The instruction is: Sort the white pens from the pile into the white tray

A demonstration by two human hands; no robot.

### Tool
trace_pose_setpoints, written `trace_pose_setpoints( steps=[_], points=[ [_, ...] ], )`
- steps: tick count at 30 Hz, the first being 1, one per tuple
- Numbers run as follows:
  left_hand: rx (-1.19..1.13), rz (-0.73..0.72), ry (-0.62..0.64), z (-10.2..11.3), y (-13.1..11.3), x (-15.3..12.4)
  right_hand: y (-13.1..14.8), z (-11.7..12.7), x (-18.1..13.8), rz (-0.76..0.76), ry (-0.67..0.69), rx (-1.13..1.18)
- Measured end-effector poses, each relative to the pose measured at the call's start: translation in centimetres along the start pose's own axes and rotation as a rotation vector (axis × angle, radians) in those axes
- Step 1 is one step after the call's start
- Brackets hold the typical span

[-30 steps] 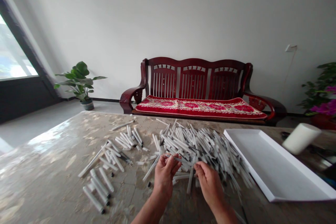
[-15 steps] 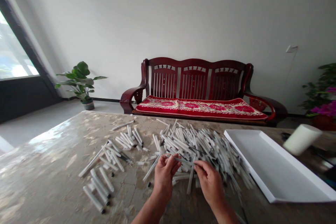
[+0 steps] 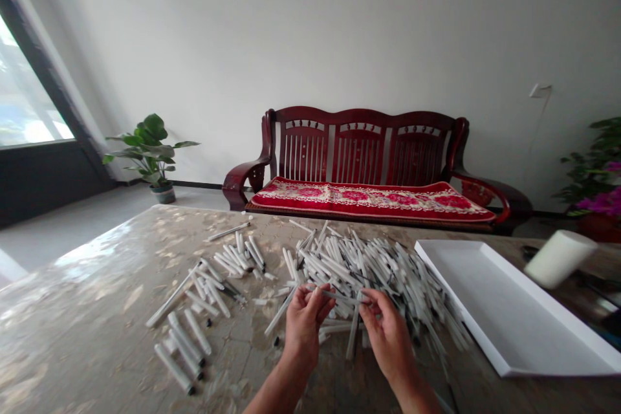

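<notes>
My left hand [image 3: 305, 314] pinches a slim translucent pen tube [image 3: 337, 297], which stretches across toward my right hand. At the tube's other end, my right hand [image 3: 385, 320] is closed, with thumb and forefinger around a small whitish end piece [image 3: 361, 297]. Behind and beneath both hands lies a large heap of whitish pen tubes [image 3: 334, 265], mixed with thin dark sticks. To the left are smaller groups of frosted barrels [image 3: 182, 339], several with black ends. One long pen [image 3: 172, 297] lies slantwise among them.
A shallow white tray [image 3: 521, 310] stands right of the heap on the patterned table [image 3: 111, 330]. Beyond it is a white roll [image 3: 560, 259]. A dark red wooden bench [image 3: 359, 149] stands behind the table, with a potted plant [image 3: 155, 149] to its left.
My right fingers have shifted slightly at the tube's end, and the whitish piece there shows more clearly. My left hand stays nearly in place.
</notes>
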State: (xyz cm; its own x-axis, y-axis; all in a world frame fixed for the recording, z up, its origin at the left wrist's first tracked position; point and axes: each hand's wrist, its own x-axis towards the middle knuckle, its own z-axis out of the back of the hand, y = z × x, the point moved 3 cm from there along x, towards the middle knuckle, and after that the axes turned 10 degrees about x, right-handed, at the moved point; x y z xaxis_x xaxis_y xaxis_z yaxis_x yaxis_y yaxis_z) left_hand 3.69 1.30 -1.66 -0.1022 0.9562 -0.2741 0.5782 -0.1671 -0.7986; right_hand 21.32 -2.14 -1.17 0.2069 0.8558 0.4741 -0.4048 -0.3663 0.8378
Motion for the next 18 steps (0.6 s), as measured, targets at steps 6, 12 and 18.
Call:
trace_pose_setpoints(
  steps=[6,12,18],
  points=[
    [0.014,0.001,-0.01,-0.2,0.0,0.0,-0.4,-0.1,0.0,-0.055,0.045,-0.039],
    [-0.006,0.009,-0.013,-0.1,0.1,0.1,-0.3,-0.1,0.0,-0.064,-0.022,0.075],
    [-0.016,0.006,-0.035,0.1,-0.2,0.1,-1.1,-0.5,-0.3,-0.212,0.052,0.116]
  ],
)
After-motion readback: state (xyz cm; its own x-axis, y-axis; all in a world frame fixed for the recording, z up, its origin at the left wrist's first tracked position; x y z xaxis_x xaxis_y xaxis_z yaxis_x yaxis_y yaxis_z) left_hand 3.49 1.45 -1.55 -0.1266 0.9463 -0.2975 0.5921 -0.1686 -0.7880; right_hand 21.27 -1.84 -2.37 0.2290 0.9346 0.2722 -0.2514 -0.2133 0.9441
